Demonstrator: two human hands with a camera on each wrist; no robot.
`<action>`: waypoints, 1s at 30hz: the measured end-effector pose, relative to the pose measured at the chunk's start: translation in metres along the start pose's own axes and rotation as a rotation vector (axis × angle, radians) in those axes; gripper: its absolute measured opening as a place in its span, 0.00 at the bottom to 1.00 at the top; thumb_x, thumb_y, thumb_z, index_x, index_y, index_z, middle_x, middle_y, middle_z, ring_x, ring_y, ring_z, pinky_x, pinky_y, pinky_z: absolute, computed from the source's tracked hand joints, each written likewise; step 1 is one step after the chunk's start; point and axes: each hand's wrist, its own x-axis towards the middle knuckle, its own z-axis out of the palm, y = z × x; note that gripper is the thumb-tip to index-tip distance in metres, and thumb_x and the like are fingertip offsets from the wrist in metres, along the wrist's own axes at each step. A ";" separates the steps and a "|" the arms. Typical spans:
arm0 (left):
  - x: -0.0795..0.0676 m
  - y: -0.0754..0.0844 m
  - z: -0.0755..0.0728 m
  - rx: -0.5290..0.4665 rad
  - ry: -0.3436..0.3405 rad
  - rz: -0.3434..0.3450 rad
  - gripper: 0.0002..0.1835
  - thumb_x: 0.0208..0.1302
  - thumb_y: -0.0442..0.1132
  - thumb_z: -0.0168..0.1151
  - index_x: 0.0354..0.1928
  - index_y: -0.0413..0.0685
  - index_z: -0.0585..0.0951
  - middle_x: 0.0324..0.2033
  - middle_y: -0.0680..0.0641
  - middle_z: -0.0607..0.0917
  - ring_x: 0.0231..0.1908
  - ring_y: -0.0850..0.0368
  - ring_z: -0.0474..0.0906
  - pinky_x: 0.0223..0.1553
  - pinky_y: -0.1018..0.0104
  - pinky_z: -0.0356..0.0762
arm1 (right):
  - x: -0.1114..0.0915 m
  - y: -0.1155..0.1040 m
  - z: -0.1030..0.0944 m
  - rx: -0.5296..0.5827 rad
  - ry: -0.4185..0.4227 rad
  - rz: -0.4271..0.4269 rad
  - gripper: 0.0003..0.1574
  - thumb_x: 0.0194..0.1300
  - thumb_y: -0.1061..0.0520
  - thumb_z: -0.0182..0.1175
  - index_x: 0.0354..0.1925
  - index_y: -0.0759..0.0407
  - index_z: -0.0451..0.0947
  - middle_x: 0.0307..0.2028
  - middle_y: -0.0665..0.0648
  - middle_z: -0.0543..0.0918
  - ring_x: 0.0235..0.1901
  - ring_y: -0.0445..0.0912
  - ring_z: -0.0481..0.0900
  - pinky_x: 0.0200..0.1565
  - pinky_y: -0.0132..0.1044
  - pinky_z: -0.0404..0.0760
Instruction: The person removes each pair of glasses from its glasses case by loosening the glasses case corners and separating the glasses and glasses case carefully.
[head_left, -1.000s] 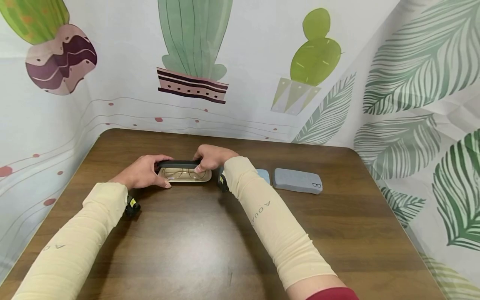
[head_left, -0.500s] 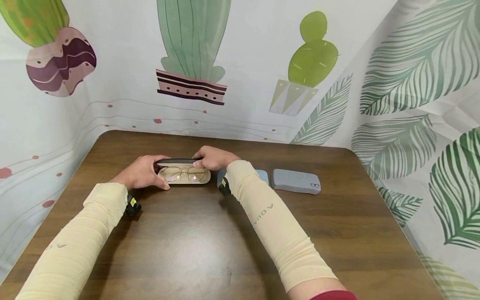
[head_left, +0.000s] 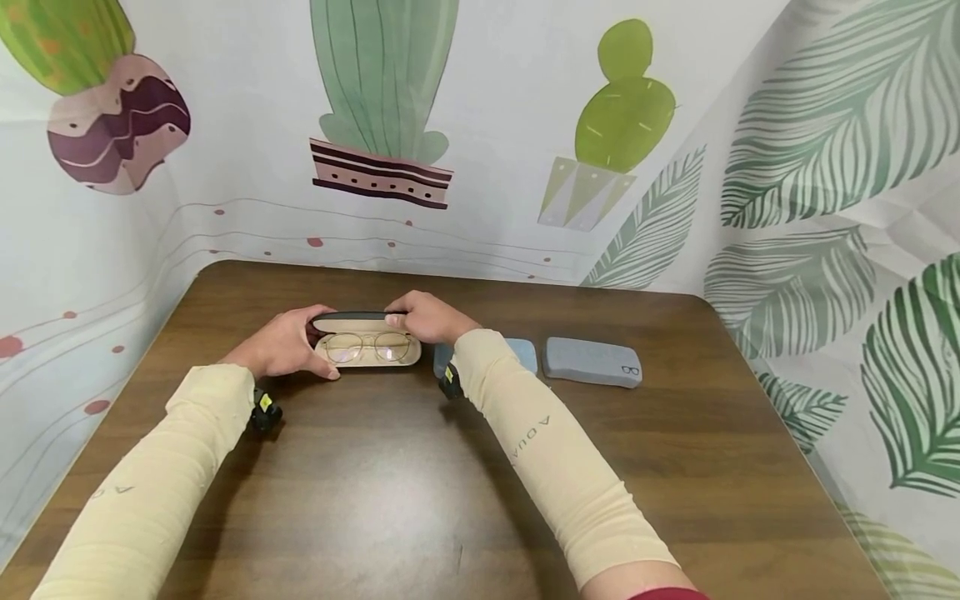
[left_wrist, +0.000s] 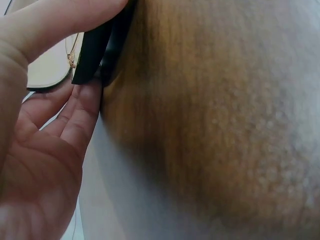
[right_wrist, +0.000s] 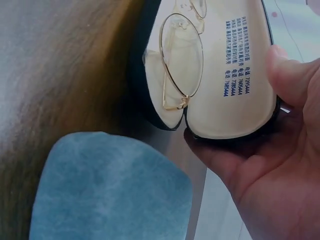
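glasses-case lid (right_wrist: 232, 70) now farther back

Behind the lid (right_wrist: 240, 115), the fingers of the right hand (head_left: 429, 318) are partly hidden. Beside that grip, the sleeve (head_left: 557, 446) covers part of the blue glasses case (head_left: 527, 353); the right wrist view's top edge crops the eyeglasses (right_wrist: 182, 57). Beyond the grip of the left hand (head_left: 282, 343), the wooden table (left_wrist: 235, 115) is blurred.
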 end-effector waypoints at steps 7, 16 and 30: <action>-0.001 0.000 0.000 0.022 -0.009 -0.011 0.51 0.39 0.55 0.88 0.66 0.42 0.77 0.53 0.41 0.87 0.52 0.47 0.80 0.59 0.50 0.73 | -0.002 -0.002 0.006 -0.048 0.018 -0.011 0.27 0.82 0.52 0.50 0.71 0.62 0.73 0.70 0.59 0.78 0.74 0.51 0.72 0.74 0.43 0.69; 0.000 0.000 0.001 0.026 -0.019 -0.009 0.53 0.38 0.55 0.88 0.69 0.42 0.76 0.54 0.40 0.87 0.52 0.47 0.80 0.60 0.50 0.73 | -0.014 -0.013 0.011 -0.212 0.047 -0.044 0.30 0.82 0.53 0.52 0.76 0.58 0.67 0.74 0.55 0.74 0.75 0.47 0.69 0.75 0.40 0.67; 0.001 0.003 -0.002 0.033 -0.019 0.005 0.49 0.38 0.55 0.88 0.64 0.40 0.79 0.50 0.42 0.89 0.49 0.48 0.81 0.58 0.51 0.74 | -0.031 -0.041 0.030 -0.669 0.214 -0.354 0.30 0.75 0.56 0.59 0.73 0.51 0.73 0.74 0.51 0.75 0.74 0.44 0.72 0.66 0.38 0.78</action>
